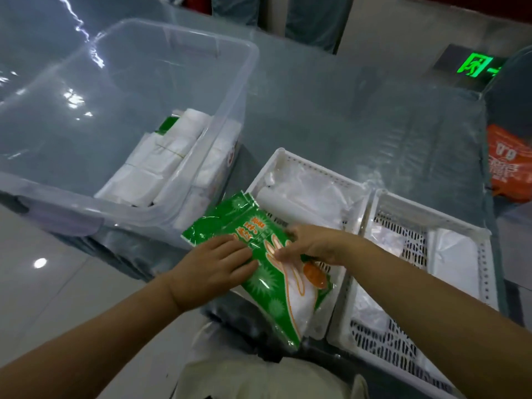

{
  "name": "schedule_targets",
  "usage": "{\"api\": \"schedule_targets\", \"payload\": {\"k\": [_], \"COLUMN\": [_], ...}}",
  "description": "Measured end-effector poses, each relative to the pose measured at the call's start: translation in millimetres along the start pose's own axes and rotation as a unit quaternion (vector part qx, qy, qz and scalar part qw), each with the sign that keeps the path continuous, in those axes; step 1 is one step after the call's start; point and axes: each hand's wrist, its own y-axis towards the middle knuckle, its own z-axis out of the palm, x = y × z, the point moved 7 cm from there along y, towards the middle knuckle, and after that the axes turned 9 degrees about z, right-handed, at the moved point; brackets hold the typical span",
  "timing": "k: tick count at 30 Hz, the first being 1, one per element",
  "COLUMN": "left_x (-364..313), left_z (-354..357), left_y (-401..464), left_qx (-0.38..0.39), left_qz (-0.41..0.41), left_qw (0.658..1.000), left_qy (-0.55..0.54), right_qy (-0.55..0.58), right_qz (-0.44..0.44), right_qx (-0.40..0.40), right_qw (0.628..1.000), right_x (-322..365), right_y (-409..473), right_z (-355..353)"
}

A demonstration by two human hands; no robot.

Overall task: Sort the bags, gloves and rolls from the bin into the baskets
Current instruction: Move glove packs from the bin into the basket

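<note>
A green and white glove packet (276, 289) with orange print lies tilted over the near corner of the left white basket (280, 158). My left hand (214, 266) presses flat on the packet's left side. My right hand (312, 243) grips its upper right part with curled fingers. A white roll (288, 204) and clear bags lie in that basket. The right white basket (486, 272) holds clear and white bags. The clear plastic bin (247, 82) at the left holds white packs (161, 171) and a green-edged packet (167, 125).
The table is covered by shiny grey-blue plastic sheeting (359, 110). An orange bag (509, 165) hangs at the right edge. A green exit sign (475, 66) glows on the floor beyond. White tiled floor (43, 283) lies to the left.
</note>
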Motion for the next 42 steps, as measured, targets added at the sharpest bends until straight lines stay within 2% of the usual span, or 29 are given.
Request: {"api": "schedule_targets", "payload": {"k": [3,8,11,14,18,22,24,27,31,35,42], "left_x": [-10,-17,-17,-17,-19,-23,-28,-27,-20,-28,-33], "left_z": [1,17,31,40,46,48,51,50,44,54,56], "left_y": [-7,-8,-4,-5,-11,-10,-8,-4,3,-6,-2], "left_qx": [0.071,0.111,0.134,0.167,0.2,0.246,0.277,0.271,0.245,0.281,0.254], "left_qz": [0.003,-0.057,-0.096,-0.122,-0.117,-0.108,-0.078,-0.07,-0.088,-0.088,-0.053], "left_qw": [0.997,0.989,0.983,0.975,0.968,0.958,0.954,0.956,0.958,0.951,0.96], "left_qy": [-0.029,-0.074,-0.084,-0.086,-0.098,-0.099,-0.085,-0.085,-0.12,-0.097,-0.1], "right_qy": [-0.208,-0.317,-0.334,-0.352,-0.408,-0.404,-0.413,-0.43,-0.413,-0.421,-0.504], "right_qz": [-0.025,-0.073,-0.082,-0.085,-0.081,-0.078,-0.076,-0.079,-0.125,-0.119,-0.109], "right_qx": [-0.1,-0.133,-0.153,-0.137,-0.133,-0.164,-0.177,-0.192,-0.192,-0.166,-0.186], "right_qw": [0.973,0.936,0.926,0.922,0.899,0.897,0.89,0.878,0.881,0.884,0.836], "right_x": [5,5,3,-3,-14,-18,-20,-23,-18,-29,-37], "right_y": [4,-2,-13,-23,-31,-37,-39,-41,-47,-51,-55], "right_z": [6,16,14,16,32,36,36,36,35,39,34]}}
